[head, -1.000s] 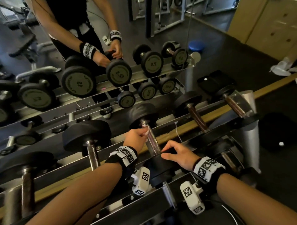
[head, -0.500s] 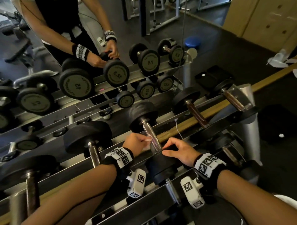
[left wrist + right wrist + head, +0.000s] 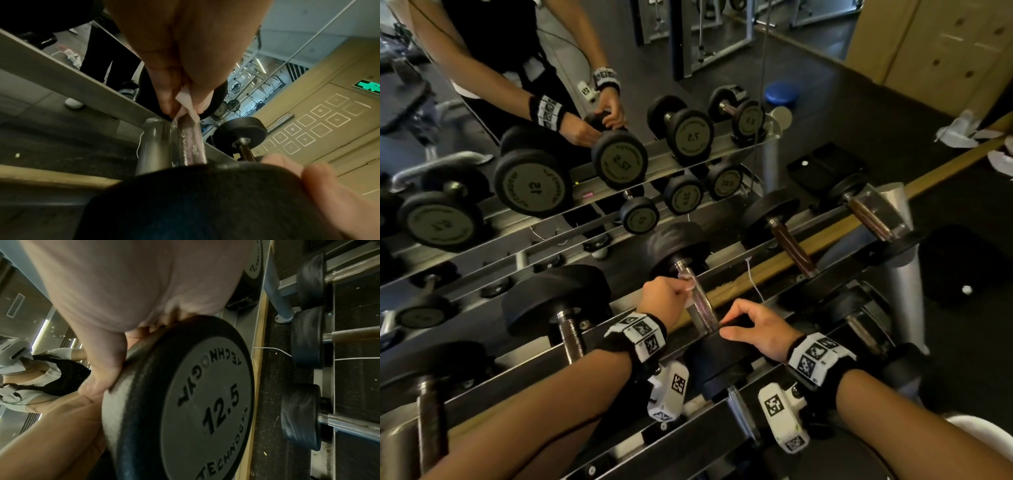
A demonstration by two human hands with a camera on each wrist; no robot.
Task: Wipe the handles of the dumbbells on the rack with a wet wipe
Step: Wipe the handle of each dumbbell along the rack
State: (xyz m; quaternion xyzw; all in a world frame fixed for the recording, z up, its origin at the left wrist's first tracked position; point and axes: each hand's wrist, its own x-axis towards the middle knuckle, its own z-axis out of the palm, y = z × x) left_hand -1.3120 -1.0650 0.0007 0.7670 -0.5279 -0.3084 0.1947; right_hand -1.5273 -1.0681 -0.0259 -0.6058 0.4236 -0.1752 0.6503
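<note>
A 12.5 dumbbell lies across the rack (image 3: 510,366), its steel handle (image 3: 700,306) pointing away from me. My left hand (image 3: 686,287) pinches a small white wet wipe (image 3: 186,104) between thumb and fingers and holds it against the far part of the handle (image 3: 191,141), close to the far head (image 3: 678,243). My right hand (image 3: 729,325) grips the rim of the near black head (image 3: 719,359). In the right wrist view its fingers (image 3: 102,369) curl over the edge of that head (image 3: 205,402).
More dumbbells sit on the same rack: one to the left (image 3: 554,301) and two with brown handles to the right (image 3: 791,246) (image 3: 869,219). A mirror (image 3: 551,85) directly behind reflects the rack and me. Crumpled white wipes (image 3: 962,132) lie on the floor at the right.
My left hand slid the wipe slightly towards me along the handle, then back towards the far head. The right hand kept its hold on the near head.
</note>
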